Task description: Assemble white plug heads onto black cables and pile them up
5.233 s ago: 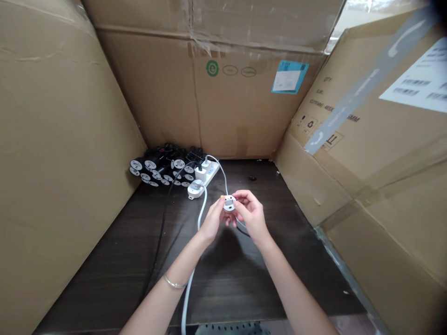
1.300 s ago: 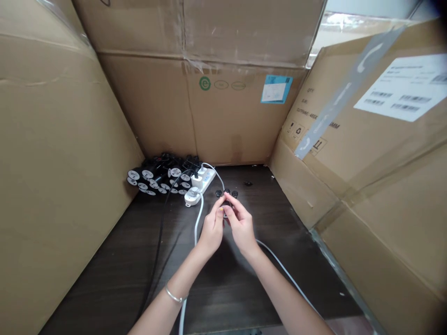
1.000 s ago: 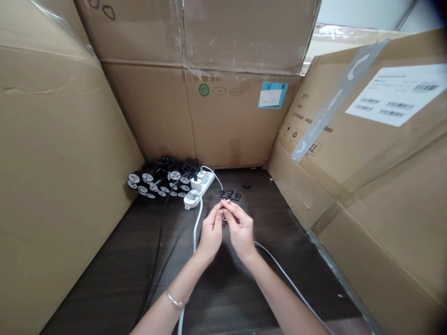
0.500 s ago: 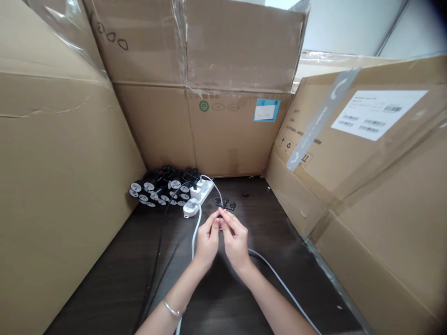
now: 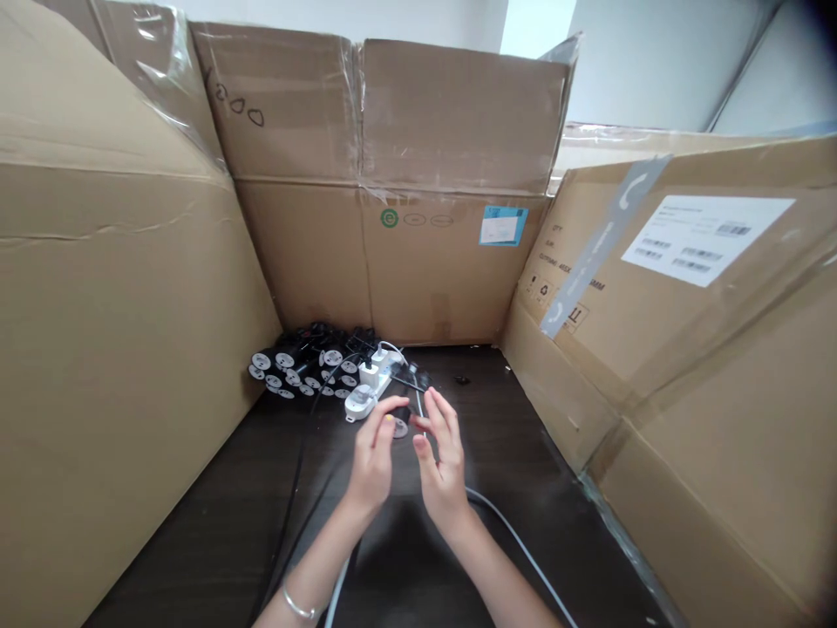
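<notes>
The left hand (image 5: 372,462) and right hand (image 5: 442,464) stand open, fingers spread, holding nothing. A black round plug (image 5: 401,426) shows between them, near a white power strip (image 5: 383,377) on the dark wooden table (image 5: 510,410).

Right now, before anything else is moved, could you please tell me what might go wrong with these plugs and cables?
The black plug lies between the left hand and the right hand and does not look firmly gripped, so it could drop. The white cable runs close to the right hand; snagging it might tug the white power strip and its white adapter.
</notes>
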### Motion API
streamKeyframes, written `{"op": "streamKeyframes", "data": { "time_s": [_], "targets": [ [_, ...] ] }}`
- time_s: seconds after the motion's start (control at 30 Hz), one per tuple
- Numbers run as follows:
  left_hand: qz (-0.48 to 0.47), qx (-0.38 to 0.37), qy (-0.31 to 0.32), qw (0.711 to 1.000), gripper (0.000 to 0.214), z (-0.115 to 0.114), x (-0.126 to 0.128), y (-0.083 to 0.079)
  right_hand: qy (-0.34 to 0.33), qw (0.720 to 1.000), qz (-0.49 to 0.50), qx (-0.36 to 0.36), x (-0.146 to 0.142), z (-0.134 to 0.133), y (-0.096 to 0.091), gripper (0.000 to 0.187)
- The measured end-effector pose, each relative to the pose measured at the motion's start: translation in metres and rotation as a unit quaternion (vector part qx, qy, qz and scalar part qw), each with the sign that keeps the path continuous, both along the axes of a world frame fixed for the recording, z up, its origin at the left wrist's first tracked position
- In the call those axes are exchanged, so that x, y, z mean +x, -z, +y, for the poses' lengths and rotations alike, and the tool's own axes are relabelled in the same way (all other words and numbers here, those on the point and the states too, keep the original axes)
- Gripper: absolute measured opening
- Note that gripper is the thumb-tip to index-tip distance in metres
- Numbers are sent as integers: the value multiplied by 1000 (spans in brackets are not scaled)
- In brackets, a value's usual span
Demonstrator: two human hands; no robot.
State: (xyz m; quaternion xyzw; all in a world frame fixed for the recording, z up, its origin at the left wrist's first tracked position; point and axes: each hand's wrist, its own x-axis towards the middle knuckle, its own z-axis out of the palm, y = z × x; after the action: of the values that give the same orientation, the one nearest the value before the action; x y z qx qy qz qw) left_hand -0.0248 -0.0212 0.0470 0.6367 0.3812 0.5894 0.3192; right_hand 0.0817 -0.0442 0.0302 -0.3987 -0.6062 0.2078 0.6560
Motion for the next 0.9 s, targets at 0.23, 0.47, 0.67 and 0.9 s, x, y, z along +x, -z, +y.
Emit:
{"op": "streamKeyframes", "data": {
  "time_s": [0.23,0.47,0.67,0.9],
  "targets": [
    [190,130,-279,932,26,38,-83,-72,27,1000,15,-6,1,-3,-7,39],
    [505,47,-371,778,40,102,-127,-64,23,1000,-6,-2,-2,-5,-11,37],
    [594,108,-345,719,36,119,-118,-56,39,999,-7,-1,0,-4,-13,33],
    [633,101,-356,679,39,136,-112,-36,42,999,-12,-22,1,-4,-15,29]
  ]
}}
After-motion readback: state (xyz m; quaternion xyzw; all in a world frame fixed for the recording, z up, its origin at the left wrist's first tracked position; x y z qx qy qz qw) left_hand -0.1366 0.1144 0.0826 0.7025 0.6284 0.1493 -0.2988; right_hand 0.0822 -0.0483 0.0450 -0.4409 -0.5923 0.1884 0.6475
